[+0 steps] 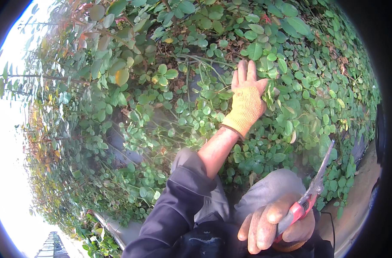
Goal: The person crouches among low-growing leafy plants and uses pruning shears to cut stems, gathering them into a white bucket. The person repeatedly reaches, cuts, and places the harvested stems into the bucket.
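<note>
My left hand [247, 100], in a yellow knit glove with worn, brownish fingers, reaches forward into the leafy rose-like bushes [189, 122]. Its fingers are extended and apart, touching foliage. Leaves [270, 96] lie against the thumb side, and thin green stems [212, 61] run just left of the fingertips. Close to my body, my right hand [263, 222], also gloved, grips red-handled pruning shears [301, 209]. Their narrow blades point up and away to the right, above the leaves. The blades look closed together.
Dense foliage fills the ground ahead, with grey ground sheeting [123, 151] showing through gaps. My grey-trousered knee [273, 185] is just behind the plants. A pale bare path [363, 183] runs along the right, and a pale ledge [125, 230] sits at lower left.
</note>
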Available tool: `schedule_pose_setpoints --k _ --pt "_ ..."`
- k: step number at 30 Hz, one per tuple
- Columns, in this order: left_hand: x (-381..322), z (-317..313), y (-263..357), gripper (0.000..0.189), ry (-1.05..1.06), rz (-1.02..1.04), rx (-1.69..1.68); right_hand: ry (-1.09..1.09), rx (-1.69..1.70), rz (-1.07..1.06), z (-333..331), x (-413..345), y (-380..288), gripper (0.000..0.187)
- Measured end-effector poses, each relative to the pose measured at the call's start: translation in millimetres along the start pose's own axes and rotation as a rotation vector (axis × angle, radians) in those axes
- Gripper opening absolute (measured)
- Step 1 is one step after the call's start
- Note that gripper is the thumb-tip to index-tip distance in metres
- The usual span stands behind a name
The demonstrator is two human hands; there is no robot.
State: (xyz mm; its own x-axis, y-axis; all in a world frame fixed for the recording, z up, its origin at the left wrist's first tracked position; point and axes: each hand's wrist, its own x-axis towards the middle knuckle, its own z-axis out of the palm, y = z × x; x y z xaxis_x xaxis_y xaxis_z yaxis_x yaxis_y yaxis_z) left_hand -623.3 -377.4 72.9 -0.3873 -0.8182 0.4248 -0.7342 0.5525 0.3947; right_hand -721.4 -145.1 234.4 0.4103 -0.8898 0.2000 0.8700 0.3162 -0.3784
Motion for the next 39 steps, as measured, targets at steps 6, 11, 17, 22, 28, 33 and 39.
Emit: schedule_pose_setpoints --k 6,11,17,22,28,33,39 --pt "53.3 44.0 -3.3 0.029 -0.026 -0.05 -0.084 -0.007 -0.056 0.122 20.0 18.6 -5.2 0.038" --pt "54.1 72.7 -23.5 0.021 0.164 -0.404 -0.645 0.011 -0.128 0.015 21.7 20.0 -6.2 0.036" --pt "53.3 71.1 -64.9 0.031 -0.144 -0.32 -0.458 0.091 -0.006 -0.039 22.0 17.4 -4.4 0.017" --pt "-2.6 38.9 -11.7 0.031 -0.253 -0.188 -1.351 0.194 -0.096 0.055 20.5 7.4 -19.7 0.02" --pt "-37.5 -7.3 33.0 0.032 -0.403 0.015 -0.134 0.199 0.058 0.163 13.9 0.8 -27.4 0.022" --pt "31.9 -2.4 -4.6 0.065 0.154 -0.204 -0.273 0.256 0.042 0.149 12.9 3.1 -32.0 0.021" --pt "99.4 42.6 10.1 0.086 -0.072 -0.14 0.038 0.191 -0.01 0.195 4.7 7.7 -34.4 0.024"
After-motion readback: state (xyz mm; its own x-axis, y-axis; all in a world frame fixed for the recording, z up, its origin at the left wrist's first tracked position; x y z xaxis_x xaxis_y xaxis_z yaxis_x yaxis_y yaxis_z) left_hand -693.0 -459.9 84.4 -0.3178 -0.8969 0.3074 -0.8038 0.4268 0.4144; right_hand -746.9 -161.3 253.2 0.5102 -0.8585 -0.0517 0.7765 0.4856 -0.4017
